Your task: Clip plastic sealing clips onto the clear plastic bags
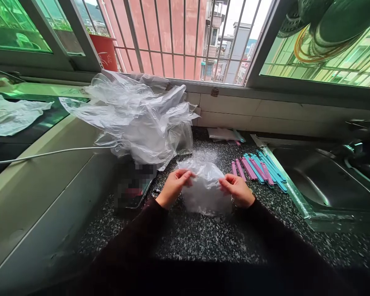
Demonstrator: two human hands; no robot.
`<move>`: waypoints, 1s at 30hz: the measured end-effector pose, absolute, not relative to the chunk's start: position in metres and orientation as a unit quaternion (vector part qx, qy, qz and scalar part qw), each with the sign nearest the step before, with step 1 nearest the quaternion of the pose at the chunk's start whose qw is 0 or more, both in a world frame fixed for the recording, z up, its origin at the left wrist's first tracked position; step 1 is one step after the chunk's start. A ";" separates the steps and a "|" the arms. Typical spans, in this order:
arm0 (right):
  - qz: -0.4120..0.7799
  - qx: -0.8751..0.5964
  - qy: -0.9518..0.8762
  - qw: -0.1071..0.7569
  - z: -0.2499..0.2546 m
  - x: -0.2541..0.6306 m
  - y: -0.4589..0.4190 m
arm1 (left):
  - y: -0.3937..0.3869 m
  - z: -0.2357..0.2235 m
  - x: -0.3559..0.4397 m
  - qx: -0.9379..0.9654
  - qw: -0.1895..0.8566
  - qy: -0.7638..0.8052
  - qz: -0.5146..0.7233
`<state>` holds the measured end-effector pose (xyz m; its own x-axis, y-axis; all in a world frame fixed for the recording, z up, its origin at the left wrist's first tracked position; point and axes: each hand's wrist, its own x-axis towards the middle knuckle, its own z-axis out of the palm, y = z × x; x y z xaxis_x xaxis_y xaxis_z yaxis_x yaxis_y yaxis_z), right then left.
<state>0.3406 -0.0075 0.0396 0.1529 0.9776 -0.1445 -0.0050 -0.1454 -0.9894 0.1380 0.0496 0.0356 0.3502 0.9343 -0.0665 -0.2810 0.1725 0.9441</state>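
A small clear plastic bag (pixel 205 189) rests on the speckled dark countertop (pixel 197 238) in front of me. My left hand (pixel 174 187) pinches its upper left edge, fingers closed on the plastic. My right hand (pixel 237 190) pinches the upper right edge in the same way. Both arms wear dark sleeves. Just right of my right hand lie several pink and blue sealing clips (pixel 259 168) side by side on the counter.
A big heap of crumpled clear plastic bags (pixel 135 115) stands behind my left hand. A steel sink (pixel 320 181) lies to the right. A blurred flat object (pixel 134 185) sits left of my left hand. A white cable (pixel 49 154) crosses the left ledge. A barred window runs along the back.
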 end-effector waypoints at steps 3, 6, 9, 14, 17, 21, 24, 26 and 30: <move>0.542 -0.542 -0.429 0.478 0.043 0.348 -0.009 | 0.043 0.048 0.131 0.439 0.723 0.303 0.439; 0.586 -0.514 -0.407 0.476 0.048 0.351 -0.011 | 0.035 0.060 0.125 0.408 0.779 0.235 0.414; 0.619 -0.486 -0.412 0.459 0.055 0.345 -0.012 | 0.029 0.062 0.125 0.413 0.803 0.224 0.367; 0.569 -0.504 -0.393 0.517 0.057 0.341 -0.011 | 0.029 0.048 0.133 0.459 0.781 0.287 0.311; 0.498 -0.545 -0.411 0.535 0.051 0.348 -0.007 | 0.034 0.040 0.135 0.488 0.764 0.325 0.270; 0.448 -0.568 -0.472 0.505 0.049 0.355 -0.004 | 0.042 0.034 0.136 0.508 0.724 0.362 0.294; 0.436 -0.567 -0.521 0.467 0.052 0.356 -0.005 | 0.047 0.032 0.138 0.502 0.681 0.380 0.373; 0.423 -0.570 -0.537 0.456 0.054 0.356 -0.005 | 0.049 0.030 0.140 0.498 0.655 0.385 0.418; 0.413 -0.579 -0.496 0.499 0.050 0.353 -0.003 | 0.050 0.028 0.140 0.490 0.632 0.386 0.460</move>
